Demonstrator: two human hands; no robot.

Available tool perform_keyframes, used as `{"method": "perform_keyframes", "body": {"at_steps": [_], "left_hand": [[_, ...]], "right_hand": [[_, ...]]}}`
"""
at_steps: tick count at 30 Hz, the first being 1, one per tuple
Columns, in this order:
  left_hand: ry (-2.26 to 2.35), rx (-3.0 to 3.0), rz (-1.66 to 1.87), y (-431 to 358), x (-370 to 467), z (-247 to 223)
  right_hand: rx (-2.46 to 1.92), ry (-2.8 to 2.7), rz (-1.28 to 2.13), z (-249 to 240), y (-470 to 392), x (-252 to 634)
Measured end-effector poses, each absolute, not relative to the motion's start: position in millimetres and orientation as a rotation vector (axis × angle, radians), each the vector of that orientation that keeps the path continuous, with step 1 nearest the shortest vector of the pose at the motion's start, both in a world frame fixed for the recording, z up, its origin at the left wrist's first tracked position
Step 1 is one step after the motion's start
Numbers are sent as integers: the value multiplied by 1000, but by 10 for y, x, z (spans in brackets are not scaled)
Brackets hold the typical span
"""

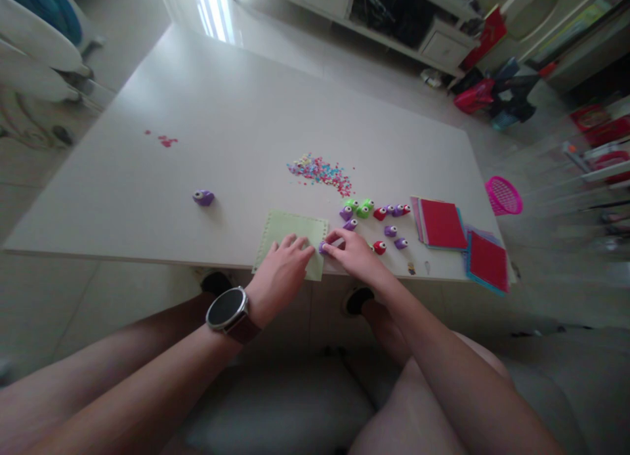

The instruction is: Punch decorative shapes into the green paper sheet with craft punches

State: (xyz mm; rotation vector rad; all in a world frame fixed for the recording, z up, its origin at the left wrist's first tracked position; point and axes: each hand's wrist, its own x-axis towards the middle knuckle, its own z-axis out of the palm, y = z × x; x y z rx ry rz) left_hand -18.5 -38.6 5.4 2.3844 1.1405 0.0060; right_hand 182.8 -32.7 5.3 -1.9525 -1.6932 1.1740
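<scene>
A light green sheet of paper (280, 226) lies at the table's front edge, with a row of small cut-outs along its left, top and right borders. My left hand (287, 261) rests on the sheet, fingers spread and holding nothing. At the sheet's right edge my right hand (353, 250) closes thumb and fingers on a small purple craft punch (323, 247), mostly hidden by the fingers. Just beyond that hand stand more punches: a purple one (350, 224), a green one (365, 209) and a red one (378, 247), among several others.
A heap of coloured paper confetti (322, 171) lies mid-table. Red bits (167, 141) and a lone purple punch (203, 197) are at the left. Stacks of coloured paper (443, 224) lie at the right, the nearer stack (487, 261) overhanging the edge. A pink basket (503, 195) stands beyond.
</scene>
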Motion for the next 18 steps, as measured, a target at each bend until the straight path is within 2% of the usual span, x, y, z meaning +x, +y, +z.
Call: {"method": "perform_keyframes", "body": {"at_steps": [6, 18], "left_hand": [[1109, 2351, -17, -338, -197, 81], [976, 2452, 42, -274, -299, -160]], "right_hand": [[-1962, -1695, 1170, 65, -291, 1820], [-2090, -1785, 1092, 122, -126, 1732]]}}
